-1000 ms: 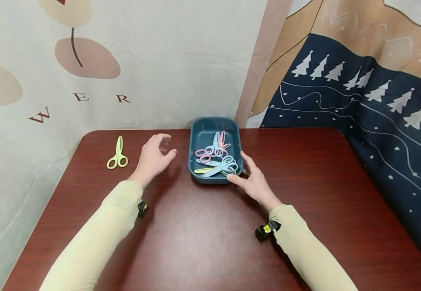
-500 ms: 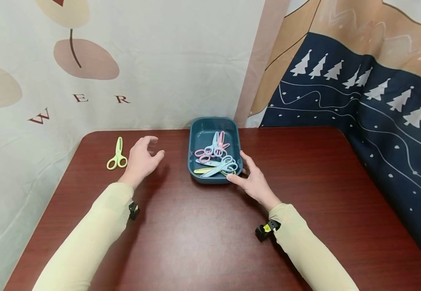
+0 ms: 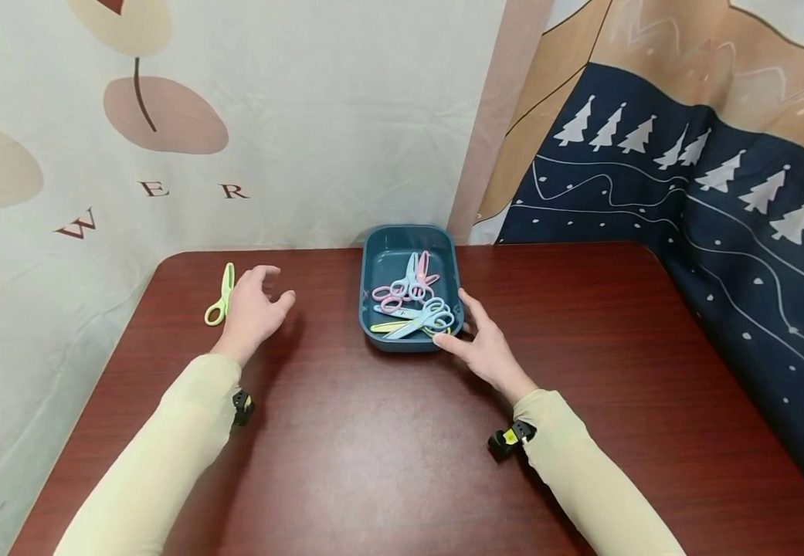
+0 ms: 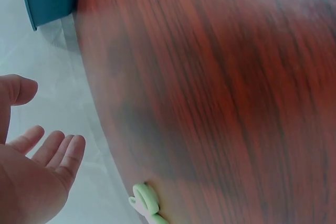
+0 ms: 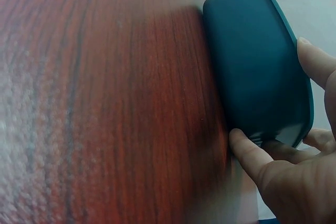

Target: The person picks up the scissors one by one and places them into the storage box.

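A dark teal plastic bin stands at the back of the table. Lying in it are light blue scissors, pink scissors and a yellow-green pair partly covered by the blue ones. My right hand holds the bin's front right corner, thumb at the rim and fingers along the outer wall. To the left, light green scissors lie on the table, blades pointing away. My left hand is over their right side, hiding one finger loop from the head view; its fingers are loosely bent around nothing.
The dark red wooden table ends at a back edge close behind the bin. A pale printed cloth hangs behind it, and a navy cloth with white trees hangs at the right.
My left hand has moved left, away from the bin and up to the light green scissors, now partly covering them. The right hand and the bin have stayed in place.
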`<state>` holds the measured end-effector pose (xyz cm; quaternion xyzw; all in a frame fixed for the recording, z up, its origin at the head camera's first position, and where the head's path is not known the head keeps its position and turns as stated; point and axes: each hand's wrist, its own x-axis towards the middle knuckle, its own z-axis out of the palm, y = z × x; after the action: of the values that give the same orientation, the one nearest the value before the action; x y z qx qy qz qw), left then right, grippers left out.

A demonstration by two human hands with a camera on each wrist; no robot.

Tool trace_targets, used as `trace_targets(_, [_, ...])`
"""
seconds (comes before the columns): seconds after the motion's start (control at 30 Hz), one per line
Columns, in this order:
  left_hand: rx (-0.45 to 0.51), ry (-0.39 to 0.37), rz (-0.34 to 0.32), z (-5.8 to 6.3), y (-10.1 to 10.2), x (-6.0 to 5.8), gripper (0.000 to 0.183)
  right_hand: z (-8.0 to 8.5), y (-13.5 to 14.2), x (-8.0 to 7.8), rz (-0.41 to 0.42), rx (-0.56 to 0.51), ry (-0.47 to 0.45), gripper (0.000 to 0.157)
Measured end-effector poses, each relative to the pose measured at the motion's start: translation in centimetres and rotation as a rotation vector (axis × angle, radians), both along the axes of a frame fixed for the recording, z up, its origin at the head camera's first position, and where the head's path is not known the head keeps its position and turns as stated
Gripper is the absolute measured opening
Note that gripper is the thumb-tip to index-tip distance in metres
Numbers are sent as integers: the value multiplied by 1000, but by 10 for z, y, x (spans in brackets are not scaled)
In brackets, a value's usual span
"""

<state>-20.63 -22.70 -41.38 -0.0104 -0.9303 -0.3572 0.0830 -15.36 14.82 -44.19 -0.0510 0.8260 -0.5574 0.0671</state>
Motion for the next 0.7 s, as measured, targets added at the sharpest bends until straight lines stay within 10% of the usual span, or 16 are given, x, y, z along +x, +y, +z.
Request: trace_targets(0.7, [-54,-79,100,-1,-28,4,53,-1,0,-1,-2,-1,8,92])
